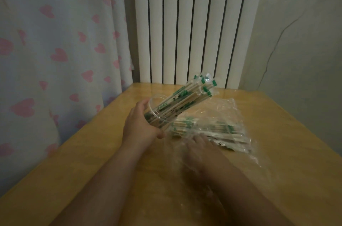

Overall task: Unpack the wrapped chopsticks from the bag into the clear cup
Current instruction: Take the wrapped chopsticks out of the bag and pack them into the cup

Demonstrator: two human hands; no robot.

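Roughly halfway: the left hand (138, 124) wraps the tilted clear cup (162, 114), already holding many wrapped chopsticks (187, 96), while more remain in the bag (231, 111) on the table (111, 151), where the blurred right hand (199, 144) reaches, its grip unclear

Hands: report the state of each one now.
Left hand: closed around the tilted clear cup.
Right hand: inside the bag, blurred; open or gripping cannot be told.

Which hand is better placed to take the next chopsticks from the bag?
Probably the right hand: it lies inside the bag, at the wrapped chopsticks, while the left hand grips the tilted clear cup.
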